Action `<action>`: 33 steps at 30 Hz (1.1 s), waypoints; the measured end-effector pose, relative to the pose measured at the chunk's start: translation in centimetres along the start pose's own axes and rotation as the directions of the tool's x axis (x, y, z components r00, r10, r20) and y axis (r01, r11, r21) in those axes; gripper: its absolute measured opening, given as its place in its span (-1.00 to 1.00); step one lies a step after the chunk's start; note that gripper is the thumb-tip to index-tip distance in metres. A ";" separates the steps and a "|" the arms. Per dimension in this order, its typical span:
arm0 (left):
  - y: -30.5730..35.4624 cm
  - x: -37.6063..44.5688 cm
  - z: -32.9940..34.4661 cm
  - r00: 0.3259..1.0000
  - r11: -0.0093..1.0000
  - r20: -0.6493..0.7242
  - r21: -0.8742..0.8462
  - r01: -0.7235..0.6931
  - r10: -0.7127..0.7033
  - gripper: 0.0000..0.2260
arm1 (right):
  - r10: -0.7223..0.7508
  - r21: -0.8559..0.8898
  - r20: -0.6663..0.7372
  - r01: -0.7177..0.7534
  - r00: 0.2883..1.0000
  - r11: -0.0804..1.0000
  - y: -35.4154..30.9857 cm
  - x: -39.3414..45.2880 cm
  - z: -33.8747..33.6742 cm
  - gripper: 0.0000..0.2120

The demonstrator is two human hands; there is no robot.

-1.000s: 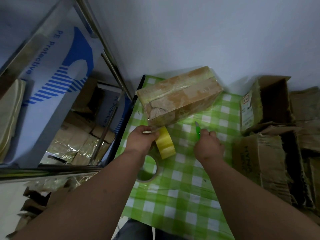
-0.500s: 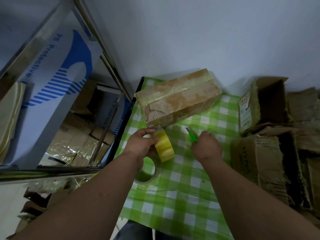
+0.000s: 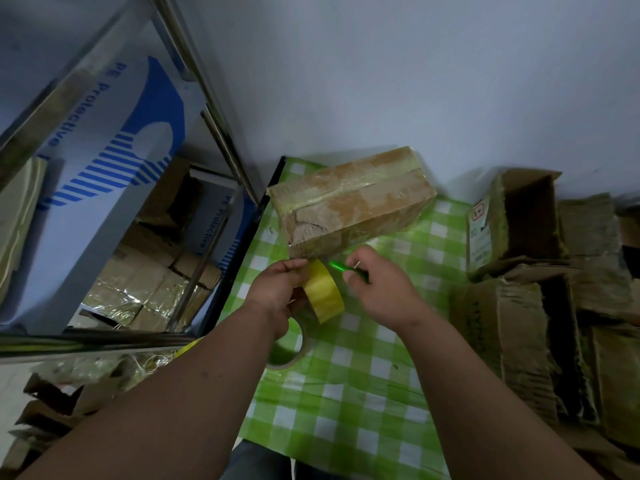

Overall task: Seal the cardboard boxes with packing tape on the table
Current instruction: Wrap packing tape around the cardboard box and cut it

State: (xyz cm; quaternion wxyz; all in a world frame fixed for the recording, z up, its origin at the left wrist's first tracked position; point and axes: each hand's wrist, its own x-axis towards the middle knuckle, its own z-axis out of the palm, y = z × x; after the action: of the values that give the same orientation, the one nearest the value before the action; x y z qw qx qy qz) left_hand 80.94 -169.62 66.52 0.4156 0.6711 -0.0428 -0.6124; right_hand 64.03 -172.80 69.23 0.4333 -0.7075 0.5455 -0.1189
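Whereas the green cutter (image 3: 341,267) gripped by the right hand (image 3: 375,284) was earlier raised apart, it is now laid against the yellow tape roll (image 3: 323,293) held in the left hand (image 3: 278,289), just before the taped box (image 3: 349,202).

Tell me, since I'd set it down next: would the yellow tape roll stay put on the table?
Probably not on edge: the yellow tape roll is a round hoop, apt to roll on the smooth checked tablecloth. Laid flat, like the emptier tape roll nearby, it likely stays. It looks stiff and light.
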 end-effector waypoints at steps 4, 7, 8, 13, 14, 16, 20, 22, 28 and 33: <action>-0.3 -0.2 -0.1 1.000 1.000 0.007 -0.021 -0.019 0.020 -0.91 | -0.078 -0.109 0.016 0.079 0.997 0.991 -1.0 0.6 0.3 -0.85; -0.5 -0.2 0.0 1.000 0.998 -0.004 -0.060 -0.010 0.010 -0.91 | -0.117 -0.155 0.004 0.116 0.993 0.981 -1.4 1.0 0.6 -0.85; -0.4 -0.1 0.0 1.000 0.998 -0.013 -0.070 -0.006 0.005 -0.91 | -0.129 -0.173 0.004 0.127 0.992 0.977 -1.5 1.1 0.7 -0.85; -0.5 0.2 -0.1 0.999 0.996 -0.032 -0.087 0.015 -0.018 -0.93 | -0.173 -0.285 0.018 0.171 0.985 0.943 -2.1 1.8 0.8 -0.86; -0.5 0.3 -0.1 0.999 0.996 -0.032 -0.086 0.016 -0.019 -0.94 | -0.175 -0.304 0.021 0.173 0.984 0.937 -2.2 2.0 0.8 -0.86; -0.5 0.4 -0.1 0.999 0.996 -0.028 -0.087 0.015 -0.017 -0.94 | -0.179 -0.333 0.028 0.178 0.983 0.926 -2.5 2.2 0.7 -0.86; -0.6 0.5 -0.2 1.000 0.996 -0.018 -0.087 0.011 -0.013 -0.94 | -0.187 -0.347 0.026 0.184 0.982 0.920 -2.8 2.4 0.3 -0.87; -0.6 0.6 -0.2 1.000 0.996 -0.011 -0.093 0.012 -0.013 -0.93 | -0.177 -0.357 0.024 0.174 0.984 0.918 -2.8 2.4 0.1 -0.87; -0.6 0.7 -0.2 1.000 0.996 -0.012 -0.093 0.014 -0.015 -0.94 | -0.179 -0.380 0.040 0.181 0.983 0.907 -3.1 2.7 0.2 -0.88; -0.5 0.7 -0.2 1.000 0.997 -0.012 -0.070 0.020 -0.021 -0.94 | -0.170 -0.419 0.063 0.181 0.983 0.890 -3.5 2.9 0.3 -0.89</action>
State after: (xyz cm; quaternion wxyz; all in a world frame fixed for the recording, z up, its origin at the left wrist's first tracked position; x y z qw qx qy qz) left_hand 81.06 -169.57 65.67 0.4328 0.6603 -0.0117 -0.6136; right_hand 67.62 -175.08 70.82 0.2636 -0.8324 0.4867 -0.0277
